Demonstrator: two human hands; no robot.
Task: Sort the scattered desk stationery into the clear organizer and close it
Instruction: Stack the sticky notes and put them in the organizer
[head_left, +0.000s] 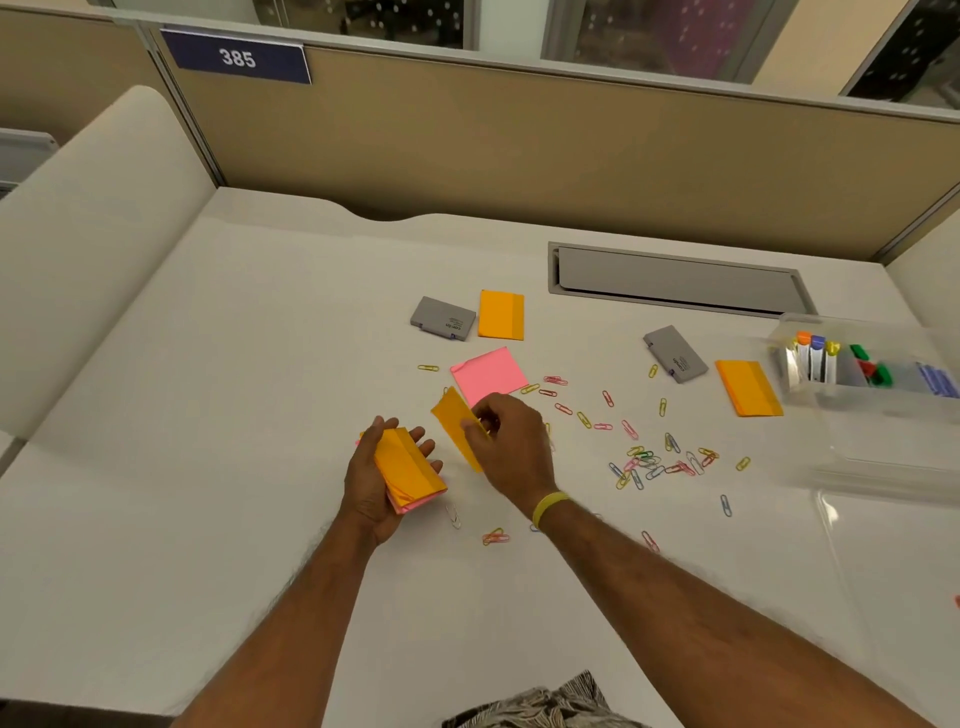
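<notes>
the left hand (376, 483) curls its fingers round a stack of orange and pink sticky notes (408, 467); the right hand (514, 447) pinches a tilted orange pad (454, 421). both are well left of the clear organizer (883, 410), with paper clips (649, 460) scattered between.

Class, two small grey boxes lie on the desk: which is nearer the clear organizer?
The tilted grey box on the right, close to the clear organizer; the other grey box lies farther left.

Orange and pink sticky pads (500, 315), grey cases (442, 318), perhaps multicoloured paperclips (655, 460)
</notes>
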